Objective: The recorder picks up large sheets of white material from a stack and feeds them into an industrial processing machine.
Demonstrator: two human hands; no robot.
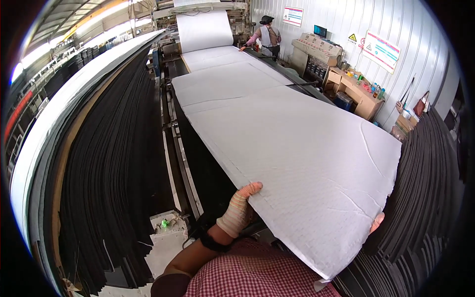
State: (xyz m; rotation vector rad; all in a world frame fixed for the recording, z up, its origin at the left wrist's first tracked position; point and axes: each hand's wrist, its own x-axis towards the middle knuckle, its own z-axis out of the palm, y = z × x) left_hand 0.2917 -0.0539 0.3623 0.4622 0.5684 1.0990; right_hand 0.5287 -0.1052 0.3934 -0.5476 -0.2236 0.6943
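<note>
White sheet [297, 128]: it's spreading out ahead of and between both hands, reaching toward the roller machine [168, 49] up front, with its near corner hanging down by the checked shirt [237, 270].
Left hand [235, 213]: wearing a striped glove, it's closing partway round the left edge, thumb pressing on top and the fingers presumably supporting from below.
Right hand [377, 222]: just a bit of finger is showing at the opposite edge; looks like it's holding on, but I can't tell how far closed it is.
Why that grip: I'm guessing opposite edges are getting held because something this wide and floppy would be folding otherwise.
Black stacks: one pile [109, 163] is sitting left of the left hand, another [420, 183] is sitting past the right hand, probably flanking the work so they're staying reachable.
Co-worker [269, 37]: standing well ahead of the hands, reaching toward the sheet's right side; can't make out any contact.
Control console [316, 52]: standing beyond the right hand, near the wall, likely leaving the sheet some room.
Hidden stuff: the sheet is covering the right palm and arm, and the dark fisheye rim is cutting off both piles.
</note>
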